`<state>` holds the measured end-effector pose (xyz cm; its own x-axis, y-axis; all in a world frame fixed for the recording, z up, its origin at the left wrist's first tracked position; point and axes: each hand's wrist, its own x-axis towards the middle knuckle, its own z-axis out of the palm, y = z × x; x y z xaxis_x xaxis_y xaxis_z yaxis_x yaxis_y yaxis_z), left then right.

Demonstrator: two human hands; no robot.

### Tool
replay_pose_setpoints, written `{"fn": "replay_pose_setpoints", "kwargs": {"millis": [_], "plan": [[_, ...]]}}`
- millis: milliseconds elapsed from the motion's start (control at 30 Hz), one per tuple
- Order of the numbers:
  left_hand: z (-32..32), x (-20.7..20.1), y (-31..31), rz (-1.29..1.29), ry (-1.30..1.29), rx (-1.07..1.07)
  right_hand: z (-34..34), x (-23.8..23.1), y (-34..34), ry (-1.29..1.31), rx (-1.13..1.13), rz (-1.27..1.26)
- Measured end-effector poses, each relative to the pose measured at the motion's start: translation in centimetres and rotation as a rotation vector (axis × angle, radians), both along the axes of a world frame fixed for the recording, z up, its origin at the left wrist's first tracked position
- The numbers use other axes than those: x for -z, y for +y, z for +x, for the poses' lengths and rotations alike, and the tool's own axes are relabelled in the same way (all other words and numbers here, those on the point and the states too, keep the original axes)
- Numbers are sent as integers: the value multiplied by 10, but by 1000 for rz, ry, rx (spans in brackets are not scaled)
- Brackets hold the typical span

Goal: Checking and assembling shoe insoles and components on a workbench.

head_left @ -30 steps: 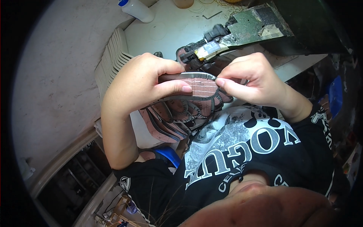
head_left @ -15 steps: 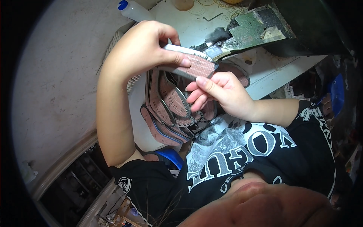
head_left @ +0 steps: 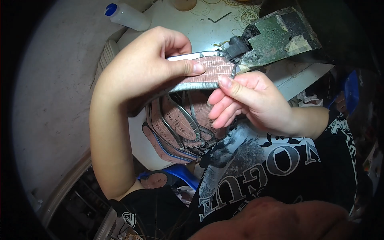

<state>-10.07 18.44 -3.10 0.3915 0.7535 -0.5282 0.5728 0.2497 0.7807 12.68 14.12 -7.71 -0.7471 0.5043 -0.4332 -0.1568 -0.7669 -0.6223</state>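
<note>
A shoe insole with a pinkish-brown, white-lined face and a shiny dark wrapped edge is held between my hands. My left hand grips it with the thumb flat on its face and the fingers behind. At its right end, my right hand pinches the lower edge between thumb and forefinger, the other fingers loosely curled. Beneath lies a pile of similar insoles, some with pleated edges and dark markings. Just beyond the held insole is a black machine part.
A green, worn metal plate juts in from the back right. On the white table are a hex key, yellowish bands and a white bottle with a blue cap. A blue object sits below the table's near edge.
The held insole has turned to lie more level, and more of its lower wrapped edge shows. Both hands still hold it. The view has shifted slightly.
</note>
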Motion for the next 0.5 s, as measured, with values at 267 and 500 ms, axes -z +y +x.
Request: {"fn": "replay_pose_setpoints", "kwargs": {"millis": [267, 500], "plan": [[15, -5, -71, -93, -122, -337, 7, -12, 6, -134, -152, 120], [62, -16, -187, 382, -122, -601, 33, -38, -32, -74, -226, 313]]}}
